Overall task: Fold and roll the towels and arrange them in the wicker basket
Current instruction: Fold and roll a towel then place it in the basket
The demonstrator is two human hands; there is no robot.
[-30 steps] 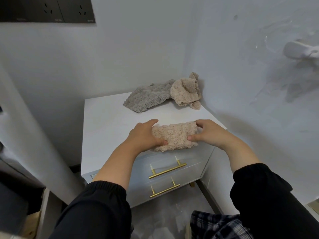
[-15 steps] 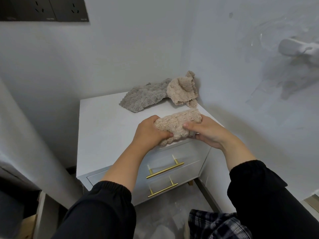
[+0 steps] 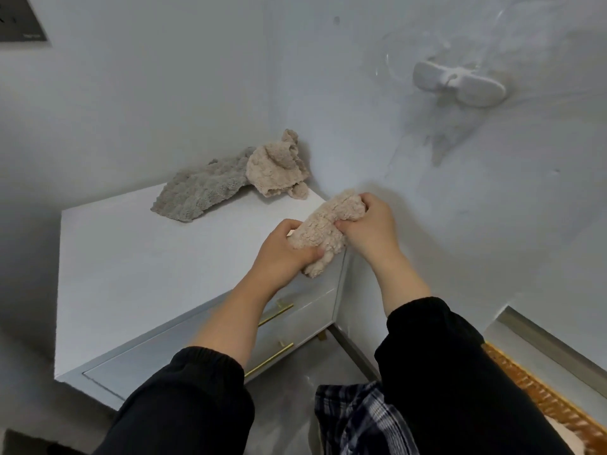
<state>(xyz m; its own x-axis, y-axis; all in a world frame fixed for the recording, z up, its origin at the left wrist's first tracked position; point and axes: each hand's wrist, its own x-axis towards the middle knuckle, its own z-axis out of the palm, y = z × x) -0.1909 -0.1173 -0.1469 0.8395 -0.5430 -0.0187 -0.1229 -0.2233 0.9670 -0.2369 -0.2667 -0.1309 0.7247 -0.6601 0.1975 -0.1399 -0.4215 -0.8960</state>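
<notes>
Both hands, left hand (image 3: 283, 251) and right hand (image 3: 370, 226), squeeze a rolled fluffy beige towel (image 3: 325, 232) above the white cabinet's (image 3: 131, 267) right edge.

the rolled beige towel (image 3: 323, 231), flat along the front edge of the bench (image 3: 131, 257) a second ago, is now lifted off it and tilted over the right corner. the left hand (image 3: 282, 254) grips its low end and the right hand (image 3: 371, 228) its raised end. a wicker basket (image 3: 538, 399) rim now shows at lower right.

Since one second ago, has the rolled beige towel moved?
Yes. The rolled towel, lifted off the nightstand top, is now over its right corner.
</notes>
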